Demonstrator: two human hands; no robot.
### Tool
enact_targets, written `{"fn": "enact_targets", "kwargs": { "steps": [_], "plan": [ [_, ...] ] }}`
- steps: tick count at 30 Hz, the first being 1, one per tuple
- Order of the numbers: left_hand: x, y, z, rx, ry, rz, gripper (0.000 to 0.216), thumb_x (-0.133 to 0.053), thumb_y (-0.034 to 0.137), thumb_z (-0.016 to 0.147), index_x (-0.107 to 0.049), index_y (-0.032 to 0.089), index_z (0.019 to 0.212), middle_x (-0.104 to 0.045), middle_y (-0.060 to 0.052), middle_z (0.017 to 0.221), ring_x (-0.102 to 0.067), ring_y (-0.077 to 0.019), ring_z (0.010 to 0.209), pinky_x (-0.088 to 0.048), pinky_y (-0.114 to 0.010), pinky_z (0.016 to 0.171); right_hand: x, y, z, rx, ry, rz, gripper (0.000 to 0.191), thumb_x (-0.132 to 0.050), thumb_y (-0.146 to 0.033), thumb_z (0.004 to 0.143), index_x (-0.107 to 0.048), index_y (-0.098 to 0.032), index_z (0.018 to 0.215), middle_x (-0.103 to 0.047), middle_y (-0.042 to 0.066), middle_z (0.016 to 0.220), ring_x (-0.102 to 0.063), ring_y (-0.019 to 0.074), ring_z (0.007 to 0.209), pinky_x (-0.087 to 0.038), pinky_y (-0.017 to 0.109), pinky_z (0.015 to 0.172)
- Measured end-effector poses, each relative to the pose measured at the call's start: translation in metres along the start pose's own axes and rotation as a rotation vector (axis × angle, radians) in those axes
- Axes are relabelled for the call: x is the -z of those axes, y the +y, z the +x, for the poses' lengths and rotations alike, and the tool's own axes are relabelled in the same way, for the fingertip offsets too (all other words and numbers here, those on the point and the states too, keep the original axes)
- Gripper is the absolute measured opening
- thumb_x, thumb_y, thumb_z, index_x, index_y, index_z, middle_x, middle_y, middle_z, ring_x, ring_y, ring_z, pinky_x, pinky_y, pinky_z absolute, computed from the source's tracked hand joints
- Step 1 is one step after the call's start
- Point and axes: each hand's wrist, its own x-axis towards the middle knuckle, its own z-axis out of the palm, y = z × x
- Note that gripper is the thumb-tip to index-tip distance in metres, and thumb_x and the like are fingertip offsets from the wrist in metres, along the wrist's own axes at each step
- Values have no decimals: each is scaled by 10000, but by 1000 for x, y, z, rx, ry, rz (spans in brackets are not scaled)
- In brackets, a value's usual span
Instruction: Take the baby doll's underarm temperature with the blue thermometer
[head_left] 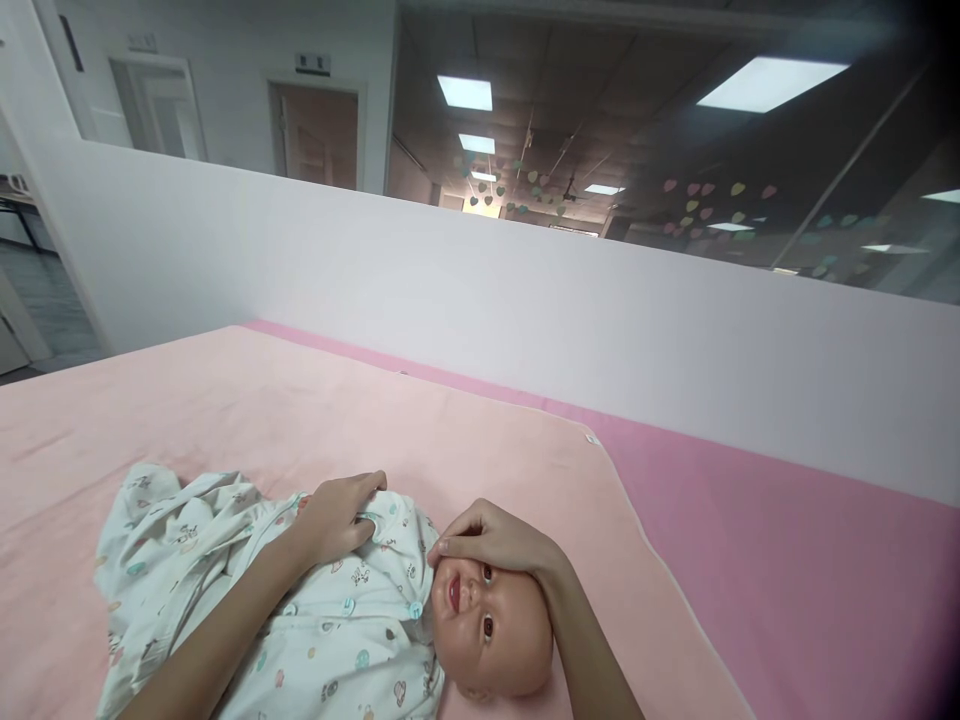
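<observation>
A baby doll (pixel 517 640) lies on its back, its head toward the right and its face showing. It wears a white printed baby outfit (pixel 360 640) with light blue snaps down the front. My left hand (pixel 337 515) is on the outfit near the doll's shoulder, thumb and fingers closed around a fold of the fabric. Beside the doll's cheek, my right hand (pixel 495 540) has its thumb and fingertips pressed together at the collar edge; what lies between them is hidden. The right wrist rests against the doll's head.
A peach blanket (pixel 465 440) lies under the doll, over a pink mat (pixel 810 540). A white low wall (pixel 525 290) runs behind, with a glass window (pixel 637 150) above it. Doorways and ceiling lights show beyond. Floor is seen at the far left.
</observation>
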Motion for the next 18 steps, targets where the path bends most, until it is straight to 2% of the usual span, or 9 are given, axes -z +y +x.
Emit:
{"fn": "enact_targets", "kwargs": {
  "steps": [4, 8, 18],
  "plan": [
    [2, 2, 0, 7, 0, 16, 266, -403, 199, 568, -383, 226, 831, -525, 14, 712, -456, -193, 626, -231, -280, 561, 2, 1, 0, -33, -60, -88, 415, -568, -483, 787, -719, -111, 893, -693, 42, 800, -603, 156, 758, -459, 233, 679],
    [1, 2, 0, 6, 1, 27, 266, -406, 197, 572, -392, 227, 836, -529, 15, 713, -467, -195, 633, -233, -279, 556, 2, 4, 3, -28, -79, -156, 389, -577, -466, 781, -704, -115, 892, -680, 30, 817, -589, 145, 764, -452, 221, 687],
    [-2, -2, 1, -2, 6, 20, 256, -411, 189, 580, -393, 227, 832, -530, 18, 706, -470, -194, 625, -242, -278, 565, 1, 2, 4, -60, -70, -140, 238, -543, -267, 761, -709, -130, 861, -683, 21, 810, -593, 142, 769, -445, 210, 672]
  ]
}}
